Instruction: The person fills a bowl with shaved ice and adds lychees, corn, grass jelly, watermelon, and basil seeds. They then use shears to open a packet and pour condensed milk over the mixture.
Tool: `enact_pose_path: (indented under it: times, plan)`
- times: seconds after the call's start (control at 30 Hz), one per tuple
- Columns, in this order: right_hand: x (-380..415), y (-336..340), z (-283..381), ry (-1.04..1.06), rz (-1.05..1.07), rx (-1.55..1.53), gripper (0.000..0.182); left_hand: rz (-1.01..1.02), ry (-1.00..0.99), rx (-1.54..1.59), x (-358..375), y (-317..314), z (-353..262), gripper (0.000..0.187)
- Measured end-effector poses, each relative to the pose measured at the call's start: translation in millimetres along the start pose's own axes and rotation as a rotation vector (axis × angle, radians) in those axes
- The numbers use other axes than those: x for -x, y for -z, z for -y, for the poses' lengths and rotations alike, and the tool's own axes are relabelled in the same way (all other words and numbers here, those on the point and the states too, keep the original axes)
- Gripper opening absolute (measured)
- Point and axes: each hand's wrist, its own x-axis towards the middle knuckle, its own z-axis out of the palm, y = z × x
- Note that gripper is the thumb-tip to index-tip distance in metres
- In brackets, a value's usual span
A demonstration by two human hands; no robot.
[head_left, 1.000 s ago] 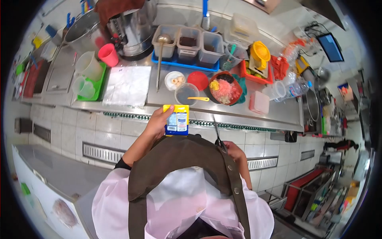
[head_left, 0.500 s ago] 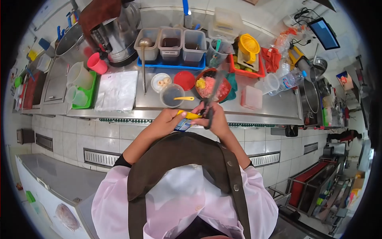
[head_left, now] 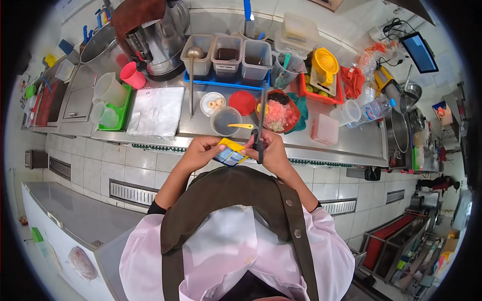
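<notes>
Between thumb and fingers, my left hand (head_left: 200, 151) pinches a small yellow-and-blue packet (head_left: 231, 153) held low in front of the counter's edge. My right hand (head_left: 271, 150) grips black-handled scissors (head_left: 264, 108), blades pointing up and away from me. The right fingertips also touch the packet's right side. Just beyond the hands stands a clear tub of dark contents (head_left: 221, 122), a yellow spoon (head_left: 242, 126) resting across it. Right of that, a red bowl (head_left: 289, 124) holds pink, yellow, pale and black heaps of food.
On the steel counter are a white dish with pale pieces (head_left: 211, 104), a red lid (head_left: 242, 103) and clear plastic bags (head_left: 156, 111). Several sauce containers stand in a blue tray (head_left: 228, 84) behind. A water bottle (head_left: 372, 111) lies at the right, near a lidded box (head_left: 325, 129).
The packet has turned to show more of its blue-patterned face. The scissors have swung more upright and slightly left. The whole view has shifted a little.
</notes>
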Motion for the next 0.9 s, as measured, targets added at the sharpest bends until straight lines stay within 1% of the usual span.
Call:
enact_pose_path:
  times: [0.07,0.13,0.17,0.23,0.27,0.3,0.37,0.47,0.57,0.8,0.9]
  plan:
    - [-2,-2,0,0.013,-0.045,-0.036,0.026,-0.100,-0.038,-0.039,4,4,15,0.024]
    - [-2,4,-1,0.066,-0.010,-0.021,0.030,-0.178,-0.040,-0.101,10,10,24,0.026]
    - [-2,10,-2,0.094,0.012,-0.014,0.033,-0.244,-0.061,-0.060,10,12,23,0.026]
    - [-4,36,-11,0.143,0.069,0.103,0.045,-0.374,-0.116,0.014,8,17,14,0.026]
    - [-1,45,-11,0.132,0.048,0.290,0.057,-0.407,-0.162,-0.004,9,23,10,0.028]
    - [1,50,-9,0.115,0.062,0.354,0.056,-0.425,-0.173,-0.009,10,28,5,0.028]
    - [4,56,-4,0.025,0.147,0.449,0.054,-0.449,-0.195,-0.013,12,35,-5,0.028]
    - [1,51,6,0.093,0.241,0.684,0.056,-0.446,-0.247,-0.047,13,31,-18,0.027]
    - [-3,37,26,0.110,0.214,0.798,0.059,-0.421,-0.266,-0.080,15,25,-24,0.027]
    - [-1,30,41,0.146,0.206,0.852,0.059,-0.406,-0.296,-0.090,19,23,-29,0.026]
    - [2,31,43,0.075,0.189,0.849,0.058,-0.404,-0.314,-0.095,20,22,-32,0.026]
